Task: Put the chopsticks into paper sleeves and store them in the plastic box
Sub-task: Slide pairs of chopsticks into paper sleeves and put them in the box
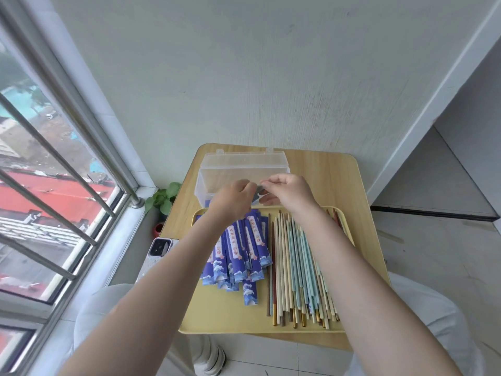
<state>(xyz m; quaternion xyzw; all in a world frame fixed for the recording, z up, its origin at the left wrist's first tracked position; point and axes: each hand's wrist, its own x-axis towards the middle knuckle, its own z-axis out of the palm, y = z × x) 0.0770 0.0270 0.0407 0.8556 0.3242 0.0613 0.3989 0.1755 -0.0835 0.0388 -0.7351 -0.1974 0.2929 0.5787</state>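
Chopsticks (298, 267), pale wood and teal, lie lengthwise on the yellow tray (217, 316), nearer the right hand (287, 192); it and the left hand (235, 196) meet, pinching something small before the clear plastic box (244, 164).

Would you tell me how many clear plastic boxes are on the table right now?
1. The plastic box stands at the table's far side, lid open, behind the yellow tray. Both hands partly cover its near edge; I see no second box.
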